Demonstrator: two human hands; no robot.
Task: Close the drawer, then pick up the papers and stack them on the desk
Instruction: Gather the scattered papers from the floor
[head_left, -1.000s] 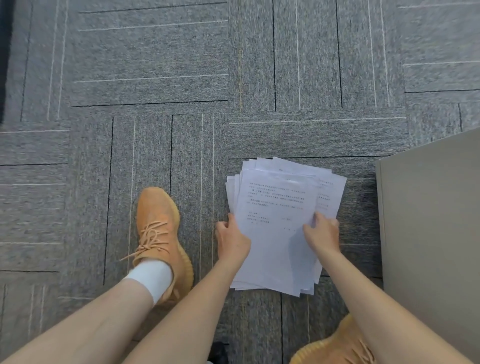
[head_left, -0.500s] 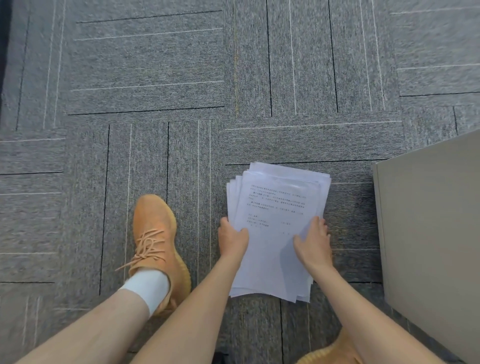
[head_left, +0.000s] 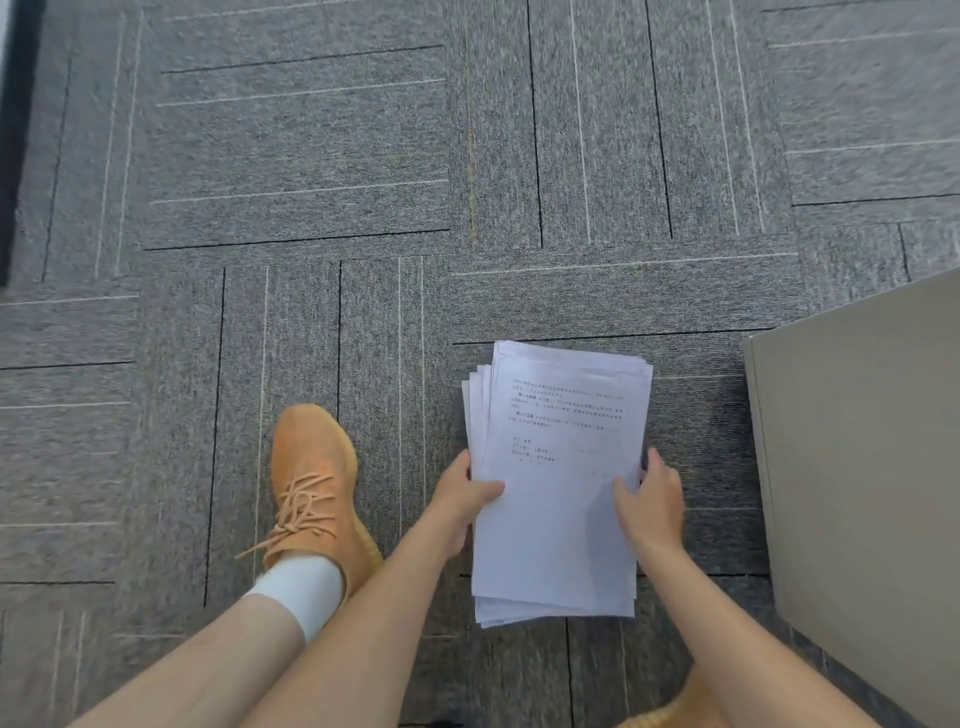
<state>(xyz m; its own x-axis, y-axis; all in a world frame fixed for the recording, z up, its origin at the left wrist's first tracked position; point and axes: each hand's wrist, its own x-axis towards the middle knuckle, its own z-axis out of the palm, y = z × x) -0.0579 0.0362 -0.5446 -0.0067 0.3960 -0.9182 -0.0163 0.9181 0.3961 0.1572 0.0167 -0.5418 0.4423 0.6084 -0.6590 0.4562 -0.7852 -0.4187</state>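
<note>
Evidently the papers (head_left: 558, 483) are gathered into one rough sheaf above the carpet (head_left: 311, 156), left hand (head_left: 465, 496) and right hand (head_left: 652, 499) each pinching a side edge; the pick-up step looks underway, so next comes lifting them to the unseen desk, beside the grey cabinet (head_left: 857, 467)

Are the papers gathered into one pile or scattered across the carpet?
Gathered: the papers form one roughly squared pile, held at its sides by the left hand and right hand.

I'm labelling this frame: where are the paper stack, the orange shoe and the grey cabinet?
paper stack (head_left: 558, 483): head view, top sheet's middle.
orange shoe (head_left: 311, 467): head view, upper near laces.
grey cabinet (head_left: 862, 467): head view, flat top.
</note>
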